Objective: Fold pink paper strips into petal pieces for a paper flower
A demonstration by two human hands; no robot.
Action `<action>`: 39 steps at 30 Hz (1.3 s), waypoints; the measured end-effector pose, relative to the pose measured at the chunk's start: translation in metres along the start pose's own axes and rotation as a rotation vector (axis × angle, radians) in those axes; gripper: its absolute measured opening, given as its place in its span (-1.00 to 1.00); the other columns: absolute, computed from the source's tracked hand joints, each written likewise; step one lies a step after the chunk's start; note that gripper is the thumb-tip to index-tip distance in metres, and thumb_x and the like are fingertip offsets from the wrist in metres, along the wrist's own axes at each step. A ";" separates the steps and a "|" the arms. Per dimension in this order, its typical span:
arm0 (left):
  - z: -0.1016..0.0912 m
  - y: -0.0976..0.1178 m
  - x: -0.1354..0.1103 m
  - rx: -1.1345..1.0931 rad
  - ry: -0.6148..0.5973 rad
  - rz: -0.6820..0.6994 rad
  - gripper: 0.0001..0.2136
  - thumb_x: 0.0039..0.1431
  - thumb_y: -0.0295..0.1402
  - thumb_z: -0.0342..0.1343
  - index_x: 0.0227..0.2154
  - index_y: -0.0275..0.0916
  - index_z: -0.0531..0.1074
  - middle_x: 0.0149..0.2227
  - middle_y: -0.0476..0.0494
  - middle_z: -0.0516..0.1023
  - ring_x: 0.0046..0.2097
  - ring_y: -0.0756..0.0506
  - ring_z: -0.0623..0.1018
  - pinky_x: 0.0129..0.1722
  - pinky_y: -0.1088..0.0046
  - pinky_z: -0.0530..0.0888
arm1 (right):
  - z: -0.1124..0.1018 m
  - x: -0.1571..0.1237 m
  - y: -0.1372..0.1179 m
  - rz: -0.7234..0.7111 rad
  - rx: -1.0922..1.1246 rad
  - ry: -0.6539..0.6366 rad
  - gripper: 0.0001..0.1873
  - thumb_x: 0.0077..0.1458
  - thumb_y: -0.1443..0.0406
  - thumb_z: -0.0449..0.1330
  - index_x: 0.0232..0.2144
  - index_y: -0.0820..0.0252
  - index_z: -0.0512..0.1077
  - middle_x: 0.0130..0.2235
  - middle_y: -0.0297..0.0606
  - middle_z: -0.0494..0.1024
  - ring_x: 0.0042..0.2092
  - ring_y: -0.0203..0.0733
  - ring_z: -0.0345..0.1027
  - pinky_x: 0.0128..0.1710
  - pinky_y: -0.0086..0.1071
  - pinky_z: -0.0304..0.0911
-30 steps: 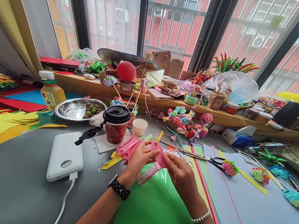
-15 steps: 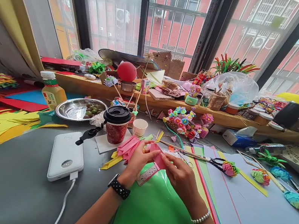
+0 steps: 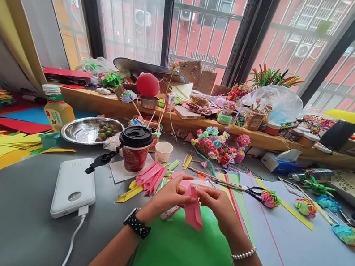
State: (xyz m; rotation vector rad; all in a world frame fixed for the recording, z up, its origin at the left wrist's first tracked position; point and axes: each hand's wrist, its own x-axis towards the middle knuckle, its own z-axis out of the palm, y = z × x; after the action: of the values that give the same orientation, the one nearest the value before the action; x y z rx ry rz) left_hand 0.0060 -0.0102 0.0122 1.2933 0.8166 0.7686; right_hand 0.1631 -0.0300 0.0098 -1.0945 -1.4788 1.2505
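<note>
Two bare hands hold one pink paper strip [image 3: 193, 215], folded, above one green sheet [image 3: 183, 261] on a grey table [image 3: 13, 219]. Part of one ruler [image 3: 168, 214] shows beneath the left hand [image 3: 165, 197]. Nearby are one heap of folded pink papers [image 3: 151, 177], too overlapped to count, one lidded cup [image 3: 135, 155], one small paper cup [image 3: 163, 151] and one white power bank [image 3: 71, 178]. To the right lie one pair of scissors [image 3: 256, 191] and four paper flowers [image 3: 305, 208]: two mixed pink and green, two mostly blue.

Both forearms come in from the bottom edge and slant together. The left hand points its fingers rightward, the right hand [image 3: 221, 208] leftward, both bent. Each grip is a narrow pinch near the strip's upper end; the lower end hangs free, tilted down to the right.
</note>
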 end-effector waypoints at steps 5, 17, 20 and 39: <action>0.000 -0.002 0.001 0.024 -0.009 0.024 -0.44 -0.25 -0.31 0.20 -0.14 -0.30 0.14 -0.63 0.07 0.37 -0.55 0.03 0.40 -0.53 0.55 0.30 | 0.000 0.000 0.003 0.033 0.026 0.009 -0.71 -0.13 0.14 0.15 -0.42 0.23 0.50 -0.44 -0.28 0.50 -0.44 -0.30 0.22 -0.45 -0.45 0.11; 0.001 -0.005 0.002 0.047 0.017 0.029 -0.51 -0.24 -0.29 0.20 -0.24 -0.27 0.11 -0.65 0.11 0.33 -0.59 0.06 0.35 -0.59 0.60 0.22 | 0.005 0.001 0.003 0.012 0.003 0.076 -0.71 -0.16 0.13 0.15 -0.54 0.25 0.51 -0.52 -0.28 0.48 -0.46 -0.27 0.24 -0.45 -0.42 0.11; 0.001 -0.005 0.002 0.075 0.033 0.049 -0.53 -0.25 -0.28 0.20 -0.25 -0.26 0.14 -0.68 0.15 0.28 -0.61 0.07 0.32 -0.62 0.62 0.18 | 0.004 0.001 0.003 0.012 0.004 0.089 -0.71 -0.14 0.14 0.15 -0.47 0.25 0.51 -0.46 -0.25 0.50 -0.42 -0.25 0.26 -0.43 -0.41 0.12; 0.000 -0.002 0.003 -0.036 0.154 0.032 -0.74 -0.21 -0.26 0.18 -0.47 -0.35 0.41 -0.45 -0.12 0.45 -0.39 -0.05 0.47 -0.38 0.43 0.41 | 0.004 0.002 0.001 0.007 -0.031 0.160 -0.71 -0.15 0.14 0.16 -0.47 0.25 0.49 -0.43 -0.22 0.52 -0.40 -0.23 0.29 -0.43 -0.41 0.16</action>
State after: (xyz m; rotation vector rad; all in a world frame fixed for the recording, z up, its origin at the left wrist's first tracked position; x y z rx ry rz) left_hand 0.0076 -0.0075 0.0097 1.2288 0.9025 0.9135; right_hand 0.1588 -0.0286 0.0081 -1.1933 -1.3783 1.1209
